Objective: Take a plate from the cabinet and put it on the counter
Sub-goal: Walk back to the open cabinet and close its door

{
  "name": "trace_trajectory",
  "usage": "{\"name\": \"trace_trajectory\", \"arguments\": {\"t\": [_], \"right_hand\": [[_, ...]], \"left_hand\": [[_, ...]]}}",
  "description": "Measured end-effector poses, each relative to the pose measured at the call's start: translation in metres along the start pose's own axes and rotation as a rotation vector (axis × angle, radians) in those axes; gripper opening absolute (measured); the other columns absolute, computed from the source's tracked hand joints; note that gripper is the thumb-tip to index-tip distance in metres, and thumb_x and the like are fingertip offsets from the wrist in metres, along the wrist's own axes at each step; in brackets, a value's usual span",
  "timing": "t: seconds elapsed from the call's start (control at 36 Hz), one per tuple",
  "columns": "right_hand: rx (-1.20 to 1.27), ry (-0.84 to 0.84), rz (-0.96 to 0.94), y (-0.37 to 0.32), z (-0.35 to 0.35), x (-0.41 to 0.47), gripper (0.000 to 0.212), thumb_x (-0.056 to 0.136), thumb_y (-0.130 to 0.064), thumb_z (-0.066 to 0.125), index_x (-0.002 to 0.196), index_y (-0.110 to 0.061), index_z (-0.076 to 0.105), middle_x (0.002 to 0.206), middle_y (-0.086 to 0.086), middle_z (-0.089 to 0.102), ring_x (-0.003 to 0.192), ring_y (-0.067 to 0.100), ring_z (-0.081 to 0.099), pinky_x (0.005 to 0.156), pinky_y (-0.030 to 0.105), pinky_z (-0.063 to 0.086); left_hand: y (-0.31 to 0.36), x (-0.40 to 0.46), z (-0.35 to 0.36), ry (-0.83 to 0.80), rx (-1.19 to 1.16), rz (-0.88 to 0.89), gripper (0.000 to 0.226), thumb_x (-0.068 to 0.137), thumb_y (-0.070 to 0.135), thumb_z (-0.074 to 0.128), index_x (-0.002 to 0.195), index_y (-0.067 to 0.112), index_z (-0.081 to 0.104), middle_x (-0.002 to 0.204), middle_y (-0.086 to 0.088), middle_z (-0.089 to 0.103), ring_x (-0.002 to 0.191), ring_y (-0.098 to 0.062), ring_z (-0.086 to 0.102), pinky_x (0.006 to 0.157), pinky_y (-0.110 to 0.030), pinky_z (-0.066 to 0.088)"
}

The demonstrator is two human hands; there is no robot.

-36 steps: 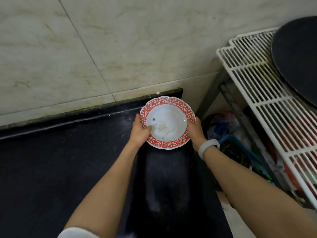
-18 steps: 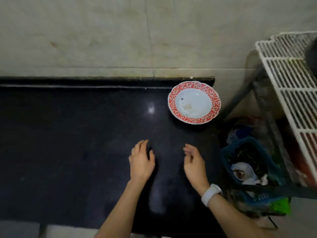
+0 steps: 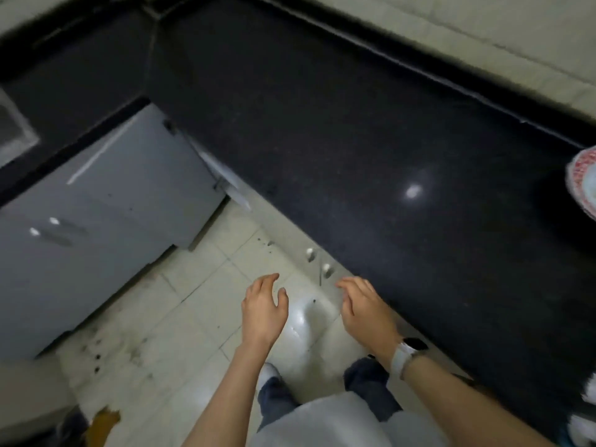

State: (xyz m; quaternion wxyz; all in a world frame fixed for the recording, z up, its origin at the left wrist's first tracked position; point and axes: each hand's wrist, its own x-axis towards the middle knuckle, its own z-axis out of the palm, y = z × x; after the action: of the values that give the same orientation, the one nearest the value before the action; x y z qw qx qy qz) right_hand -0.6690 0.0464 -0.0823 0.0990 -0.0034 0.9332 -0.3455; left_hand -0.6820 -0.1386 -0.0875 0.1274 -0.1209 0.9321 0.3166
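There is only 1 view, from the person's head, tilted steeply down and rolled so the counter point(image 3: 371, 140) runs diagonally from upper left to lower right. It sits close above the 2 hands, left hand point(image 3: 263, 312) and right hand point(image 3: 367, 312), whose fingers point up-frame over the floor point(image 3: 180, 317). Beyond the fingertips lies the counter edge; the plate point(image 3: 585, 185) is cut off at the right border.
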Motion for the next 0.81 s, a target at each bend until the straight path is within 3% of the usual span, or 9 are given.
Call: {"name": "trace_trajectory", "arguments": {"t": [0.14,0.22,0.31,0.44,0.64,0.81], "right_hand": [[-0.084,-0.194,-0.014,-0.069,0.072,0.010,0.035,0.087,-0.012,0.036,0.114,-0.005,0.056,0.119,0.011,0.061,0.113,0.030,0.051,0.100,0.039,0.039],[-0.114,-0.299,-0.024,-0.115,0.120,0.014,0.041,0.084,-0.017,0.032,0.115,-0.006,0.056,0.122,0.012,0.061,0.116,0.030,0.050,0.101,0.038,0.039],[-0.120,-0.401,-0.055,-0.162,0.160,0.019,0.033,0.089,-0.008,0.038,0.117,-0.006,0.055,0.124,0.012,0.059,0.117,0.027,0.050,0.102,0.036,0.040],[-0.149,-0.494,-0.125,-0.227,0.204,0.041,0.032,0.091,-0.009,0.037,0.119,-0.007,0.053,0.123,0.013,0.060,0.113,0.027,0.055,0.097,0.034,0.042],[-0.231,-0.551,-0.221,-0.300,0.250,0.117,0.034,0.091,-0.010,0.035,0.121,-0.009,0.052,0.125,0.012,0.060,0.114,0.026,0.054,0.093,0.029,0.042],[-0.212,-0.504,-0.267,-0.363,0.288,0.211,0.033,0.091,-0.009,0.037,0.120,-0.008,0.052,0.124,0.012,0.060,0.114,0.026,0.055,0.093,0.028,0.042]], "left_hand": [[-0.090,-0.016,-0.061,0.007,-0.104,-0.114,0.037,0.092,0.020,0.045,0.128,0.012,0.050,0.134,-0.009,0.053,0.124,-0.024,0.048,0.106,-0.037,0.037],[-0.152,-0.025,-0.103,0.044,-0.124,-0.196,0.037,0.092,0.020,0.045,0.128,0.012,0.050,0.133,-0.009,0.054,0.121,-0.024,0.050,0.103,-0.035,0.039],[-0.208,-0.029,-0.144,0.110,-0.108,-0.282,0.037,0.091,0.019,0.046,0.126,0.011,0.051,0.131,-0.010,0.056,0.119,-0.025,0.052,0.102,-0.037,0.040],[-0.258,-0.017,-0.191,0.184,-0.138,-0.340,0.037,0.091,0.020,0.045,0.126,0.012,0.051,0.130,-0.008,0.057,0.119,-0.025,0.052,0.102,-0.040,0.041],[-0.298,0.036,-0.232,0.253,-0.214,-0.350,0.036,0.093,0.020,0.045,0.128,0.012,0.050,0.130,-0.009,0.056,0.118,-0.024,0.052,0.101,-0.036,0.041],[-0.329,0.127,-0.284,0.262,-0.187,-0.320,0.037,0.093,0.020,0.045,0.129,0.010,0.050,0.132,-0.011,0.055,0.120,-0.025,0.051,0.105,-0.040,0.041]]}}
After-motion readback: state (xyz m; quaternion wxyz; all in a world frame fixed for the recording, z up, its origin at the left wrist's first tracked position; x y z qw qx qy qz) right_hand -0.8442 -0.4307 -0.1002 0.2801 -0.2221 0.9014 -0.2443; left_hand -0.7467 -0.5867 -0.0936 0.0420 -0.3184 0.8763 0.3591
